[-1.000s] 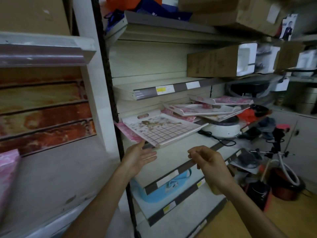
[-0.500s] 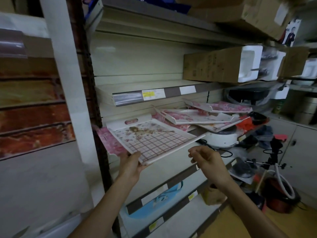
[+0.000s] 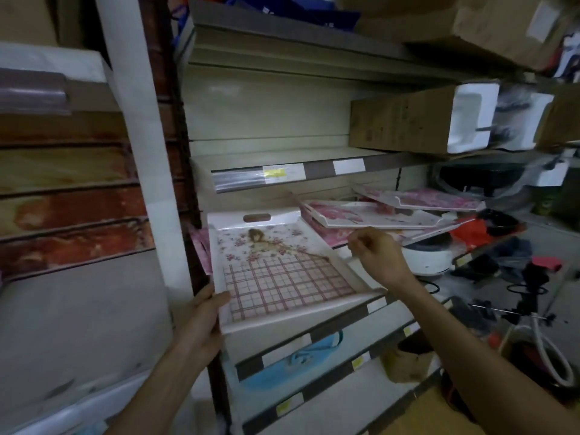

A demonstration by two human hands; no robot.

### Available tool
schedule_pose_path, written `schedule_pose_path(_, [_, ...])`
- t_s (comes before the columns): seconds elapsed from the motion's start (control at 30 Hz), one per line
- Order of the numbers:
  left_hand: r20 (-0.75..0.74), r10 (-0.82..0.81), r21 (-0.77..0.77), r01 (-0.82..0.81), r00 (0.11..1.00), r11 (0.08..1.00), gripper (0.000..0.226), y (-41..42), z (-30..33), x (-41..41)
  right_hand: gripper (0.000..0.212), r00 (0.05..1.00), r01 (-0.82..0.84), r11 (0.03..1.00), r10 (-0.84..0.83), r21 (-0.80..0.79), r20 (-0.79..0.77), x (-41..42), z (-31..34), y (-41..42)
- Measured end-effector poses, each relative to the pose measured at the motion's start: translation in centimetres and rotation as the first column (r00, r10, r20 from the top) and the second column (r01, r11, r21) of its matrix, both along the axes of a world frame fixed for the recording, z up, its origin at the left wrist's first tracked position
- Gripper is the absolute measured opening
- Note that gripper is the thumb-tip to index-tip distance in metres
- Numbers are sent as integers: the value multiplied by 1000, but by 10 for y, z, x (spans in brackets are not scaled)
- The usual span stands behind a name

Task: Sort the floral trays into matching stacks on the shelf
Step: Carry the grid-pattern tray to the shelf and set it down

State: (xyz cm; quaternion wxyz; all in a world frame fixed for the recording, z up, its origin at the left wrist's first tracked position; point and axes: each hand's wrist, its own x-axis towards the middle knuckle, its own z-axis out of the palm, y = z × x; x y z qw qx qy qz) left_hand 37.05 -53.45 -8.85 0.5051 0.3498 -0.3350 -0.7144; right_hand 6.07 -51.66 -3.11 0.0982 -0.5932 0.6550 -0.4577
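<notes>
- Left hand (image 3: pixel 205 321) grips the near left corner of the plaid-and-flower tray (image 3: pixel 282 271), thumb lying on the rim, fingers hidden beneath.
- Right hand (image 3: pixel 376 255) sits at the tray's right rim with fingers curled; whether it actually pinches the rim cannot be told, since the knuckles hide the contact.
- Tray position: tilted toward the viewer, near edge overhanging the shelf (image 3: pixel 332 324), handle slot at its far end. A pink tray (image 3: pixel 201 246) shows under its left side.
- Progress, judged: early. Only this one tray is in hand; no neat stack is visible on the shelf.
- Remaining: a loose pile of pink floral trays (image 3: pixel 376 215) lies askew farther right, with another pink tray (image 3: pixel 433 199) tipped above it. All need pairing by pattern.
- Obstruction: a white round appliance (image 3: pixel 426 255) and its black cord sit under the pile, taking shelf space where stacks might go.
- Farther off: cardboard box (image 3: pixel 398 120) on the shelf above; dark clutter and red items at far right, blurred.
</notes>
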Motion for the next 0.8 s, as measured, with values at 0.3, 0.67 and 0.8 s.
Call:
schedule_pose_path(0.3, [72,-14,-40,16,997,999,41,99,-13,51,34,955,-152,953,73,263,287,31,-15,-8])
schedule_pose_path(0.67, [350,241,-119,-212,905,970,41,204,-20,92,36,880,-135,979,48,153,472,109,-64,39])
schedule_pose_path(0.8, [490,444,-220,-386,750,896,27,227,-24,112,38,860,-209,975,148,71,489,148,-74,47])
